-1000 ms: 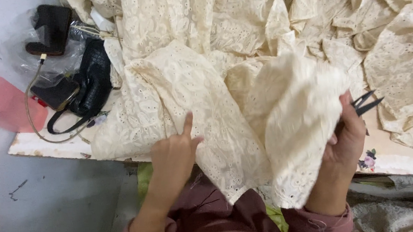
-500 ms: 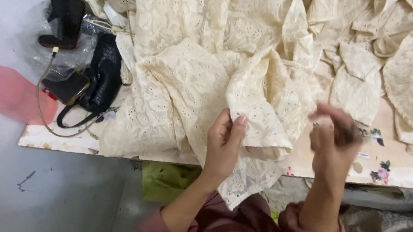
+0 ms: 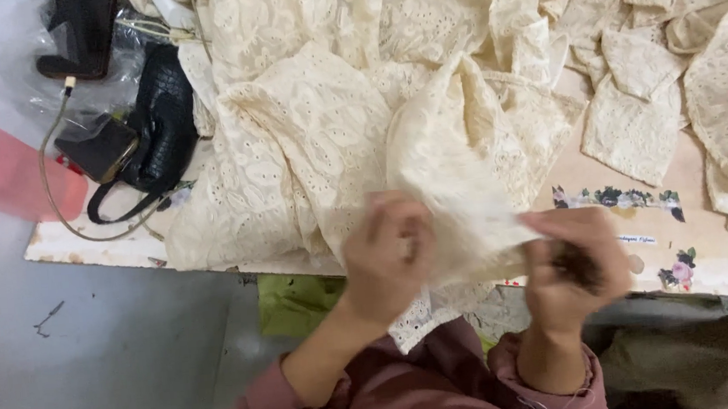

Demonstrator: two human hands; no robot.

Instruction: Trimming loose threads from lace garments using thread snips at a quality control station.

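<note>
- A black handbag [image 3: 159, 117] lies at the worktop's [image 3: 650, 258] far left, beside a cable [image 3: 55, 188].
- My left hand [image 3: 390, 250] is closed on a cream lace piece [image 3: 448, 162], lifted just over the near edge.
- My right hand [image 3: 575, 256] grips the same piece; it is blurred, something dark inside.
- More lace cuttings [image 3: 637, 110] lie to the right.

The lace piece [image 3: 458, 179] was cream, with eyelet holes all over. It was bunched and lifted into a peak above the surface's near edge, its lower end gathered and blurred between both hands, other lace beneath it.
</note>
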